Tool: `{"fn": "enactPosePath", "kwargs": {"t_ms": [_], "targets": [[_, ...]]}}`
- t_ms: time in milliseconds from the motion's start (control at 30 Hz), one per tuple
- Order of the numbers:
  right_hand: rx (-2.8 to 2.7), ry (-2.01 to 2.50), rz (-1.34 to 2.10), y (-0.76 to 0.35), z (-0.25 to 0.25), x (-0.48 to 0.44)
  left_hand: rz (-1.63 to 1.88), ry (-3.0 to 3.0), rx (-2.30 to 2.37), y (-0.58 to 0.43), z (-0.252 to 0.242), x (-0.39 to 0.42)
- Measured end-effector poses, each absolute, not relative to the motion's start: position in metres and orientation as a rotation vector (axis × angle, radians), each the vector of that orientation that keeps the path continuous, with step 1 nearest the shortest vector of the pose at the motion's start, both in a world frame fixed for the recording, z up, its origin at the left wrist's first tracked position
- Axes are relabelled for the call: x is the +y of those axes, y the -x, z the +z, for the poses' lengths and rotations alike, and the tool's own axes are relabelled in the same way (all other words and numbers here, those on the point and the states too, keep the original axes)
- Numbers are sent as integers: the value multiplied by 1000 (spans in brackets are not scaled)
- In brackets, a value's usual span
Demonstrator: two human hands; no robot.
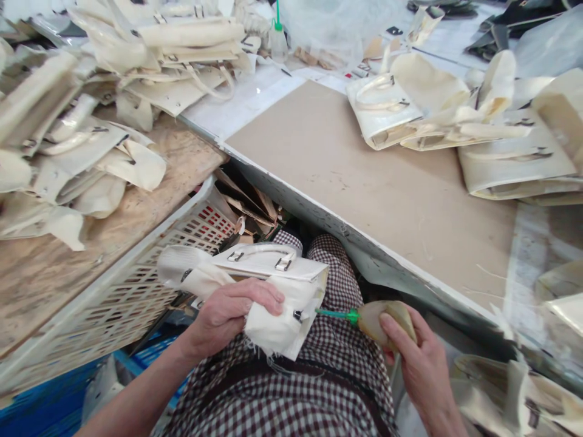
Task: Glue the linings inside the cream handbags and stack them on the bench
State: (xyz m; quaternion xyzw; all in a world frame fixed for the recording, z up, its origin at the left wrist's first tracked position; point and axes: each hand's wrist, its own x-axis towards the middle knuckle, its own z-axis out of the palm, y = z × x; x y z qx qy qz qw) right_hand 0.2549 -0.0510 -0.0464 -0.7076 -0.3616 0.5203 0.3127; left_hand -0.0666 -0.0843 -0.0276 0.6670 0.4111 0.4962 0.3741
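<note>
Over my lap, my left hand [248,306] grips a cream handbag piece [268,270] with a short handle, metal fittings and frayed lining hanging from it. Its thumb and fingers press on the pale lining flap. My right hand [416,346] is wrapped round a squeeze bottle [382,321] with a green cap and a thin green nozzle. The nozzle points left, and its tip is at the bag's right edge, by a small dark fitting. Whether the tip touches the bag I cannot tell. The bottle looks yellowish and cloudy.
Cream bag pieces [82,152] are heaped on the wooden table [182,145] at left. More bags [510,152] lie on the brown board [364,188] at right. A white plastic basket [173,255] stands left of my knees. Another green-tipped bottle [277,42] stands at the back.
</note>
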Motion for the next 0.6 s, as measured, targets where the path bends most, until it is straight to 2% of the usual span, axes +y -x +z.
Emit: {"fn": "enactPosePath", "kwargs": {"t_ms": [333, 600], "targets": [[-904, 1781, 1539, -252, -37, -75, 1306, -1714, 1013, 67, -35, -87], [-1072, 1892, 1293, -267, -61, -55, 1281, -1753, 967, 63, -29, -83]]}}
